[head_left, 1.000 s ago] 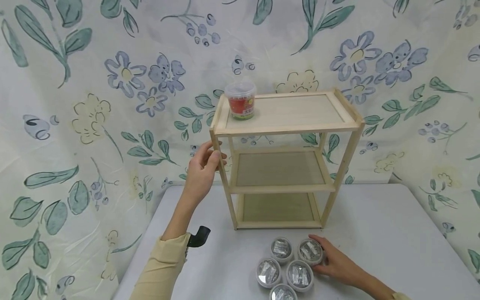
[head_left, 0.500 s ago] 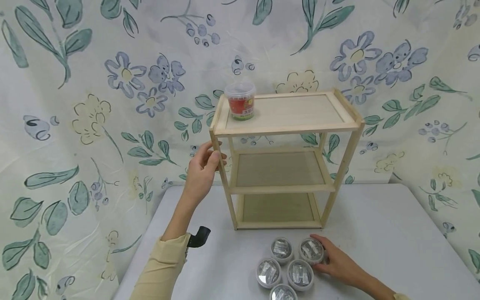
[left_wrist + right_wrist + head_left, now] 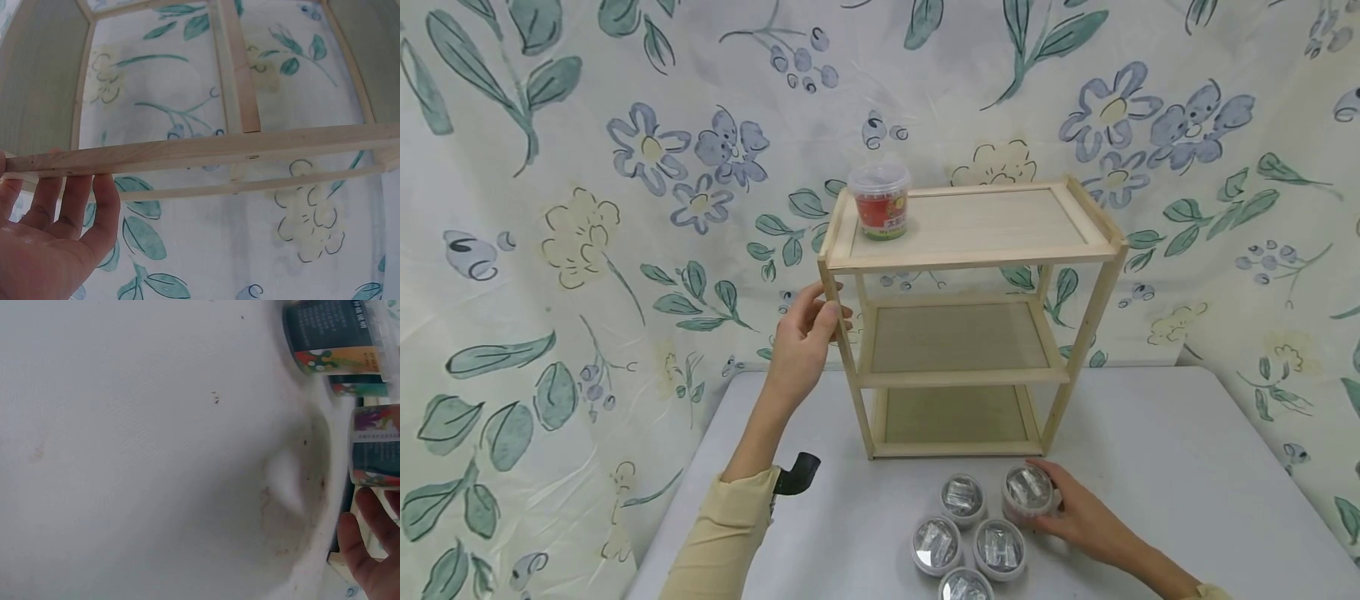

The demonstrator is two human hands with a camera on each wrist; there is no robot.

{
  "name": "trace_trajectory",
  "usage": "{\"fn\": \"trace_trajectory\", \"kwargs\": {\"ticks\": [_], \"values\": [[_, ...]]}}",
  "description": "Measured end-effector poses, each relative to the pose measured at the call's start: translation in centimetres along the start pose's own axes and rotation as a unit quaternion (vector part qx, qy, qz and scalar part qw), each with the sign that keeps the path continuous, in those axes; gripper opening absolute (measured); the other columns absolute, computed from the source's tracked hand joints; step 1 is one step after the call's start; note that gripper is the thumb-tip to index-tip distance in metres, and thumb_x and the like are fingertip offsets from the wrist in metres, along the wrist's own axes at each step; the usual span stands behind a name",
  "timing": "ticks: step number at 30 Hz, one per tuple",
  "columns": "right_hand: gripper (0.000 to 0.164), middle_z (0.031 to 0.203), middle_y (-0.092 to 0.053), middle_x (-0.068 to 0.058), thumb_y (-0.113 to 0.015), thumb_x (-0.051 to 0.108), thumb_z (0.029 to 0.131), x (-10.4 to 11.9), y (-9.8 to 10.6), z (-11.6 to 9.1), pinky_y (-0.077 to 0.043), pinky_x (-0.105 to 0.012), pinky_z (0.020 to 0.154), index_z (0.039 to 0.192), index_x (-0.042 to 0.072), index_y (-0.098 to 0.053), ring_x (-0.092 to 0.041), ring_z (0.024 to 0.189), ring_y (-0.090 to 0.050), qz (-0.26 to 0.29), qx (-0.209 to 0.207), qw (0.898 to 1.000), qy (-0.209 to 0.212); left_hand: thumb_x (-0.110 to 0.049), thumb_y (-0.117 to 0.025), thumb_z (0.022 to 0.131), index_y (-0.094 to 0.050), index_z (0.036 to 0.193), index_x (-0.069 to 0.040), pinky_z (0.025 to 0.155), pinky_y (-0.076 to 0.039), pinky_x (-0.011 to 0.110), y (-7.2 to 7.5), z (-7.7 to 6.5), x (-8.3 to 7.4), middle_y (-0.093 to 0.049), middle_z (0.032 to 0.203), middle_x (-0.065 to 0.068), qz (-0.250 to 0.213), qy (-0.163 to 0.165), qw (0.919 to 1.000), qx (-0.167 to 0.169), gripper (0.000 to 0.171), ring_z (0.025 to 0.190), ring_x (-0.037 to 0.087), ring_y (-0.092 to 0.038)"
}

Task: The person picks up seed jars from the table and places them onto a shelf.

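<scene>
So the whole thing sits on a white table (image 3: pixel 1187 467), pretty smooth, though the right wrist view picks up some little dark specks on it. Closest to the person there are four round plastic tubs (image 3: pixel 1000 552) bunched together, see-through lids with silvery, crinkly packets showing underneath, and the nearest one is cut off by the bottom of the head view. Just past them on the right is a fifth tub (image 3: pixel 1027 490), same kind, with a dark, colourful label, and the right hand (image 3: pixel 1086 521) has it pinched from its right side, fingers around the far side and thumb on the near side. Can't really tell if its base is touching the table. Behind that stands a three-tier rack (image 3: pixel 962 377), pale bare wood, square-edged strips framing flat panels, and the fifth tub is right by its front right foot. The left hand (image 3: pixel 801 346) is wrapped around the rack's front left post, below the top shelf. Up on that shelf, at the left end, there's an upright clear cup (image 3: pixel 882 204) with a red and green label. Furthest back, wrinkly floral sheeting (image 3: pixel 700 108), blue blooms and green leaves, covers the wall.
</scene>
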State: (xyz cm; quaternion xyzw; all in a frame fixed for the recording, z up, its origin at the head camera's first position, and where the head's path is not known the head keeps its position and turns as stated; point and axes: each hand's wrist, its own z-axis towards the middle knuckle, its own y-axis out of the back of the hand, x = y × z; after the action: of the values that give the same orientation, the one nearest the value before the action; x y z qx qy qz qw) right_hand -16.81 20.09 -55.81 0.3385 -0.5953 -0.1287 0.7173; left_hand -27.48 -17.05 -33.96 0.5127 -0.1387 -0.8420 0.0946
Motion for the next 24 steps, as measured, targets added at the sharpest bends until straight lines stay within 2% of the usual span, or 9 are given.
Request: {"fn": "trace_trajectory", "kwargs": {"ticks": [6,15,24], "values": [[0.081,0.139,-0.052,-0.020,-0.079,0.030,0.083,0.6,0.6,0.1,-0.052,-0.029,0.078,0.147,0.002,-0.038,-0.032,0.118,-0.055,0.001,-0.018,1.000,0.004,-0.027,-0.045,0.106,-0.049,0.140,-0.011,0.095,-0.051,0.047,0.0,0.0,0.0,-0.062,0.107,0.017,0.000,0.000,1.0000,-0.001,0.038,0.100,0.029,-0.063],[0.077,0.133,-0.056,-0.016,-0.078,0.027,0.084,3.0,2.8,0.6,-0.050,-0.026,0.074,0.145,0.001,-0.039,-0.008,0.102,-0.054,0.007,-0.040,0.999,0.008,-0.028,-0.045,0.106,-0.049,0.140,-0.012,0.095,-0.052,0.047,0.0,0.1,-0.1,-0.062,0.109,0.022,-0.001,-0.002,1.0000,-0.001,0.038,0.100,0.029,-0.064],[0.077,0.132,-0.056,-0.014,-0.079,0.023,0.084,5.0,4.8,0.8,-0.051,-0.025,0.074,0.146,0.002,-0.040,-0.005,0.098,-0.052,-0.007,-0.061,0.997,0.042,-0.028,-0.045,0.106,-0.049,0.141,-0.013,0.094,-0.052,0.046,0.0,0.0,-0.1,-0.062,0.107,0.017,-0.004,0.004,1.0000,0.000,0.038,0.099,0.029,-0.064]]}}
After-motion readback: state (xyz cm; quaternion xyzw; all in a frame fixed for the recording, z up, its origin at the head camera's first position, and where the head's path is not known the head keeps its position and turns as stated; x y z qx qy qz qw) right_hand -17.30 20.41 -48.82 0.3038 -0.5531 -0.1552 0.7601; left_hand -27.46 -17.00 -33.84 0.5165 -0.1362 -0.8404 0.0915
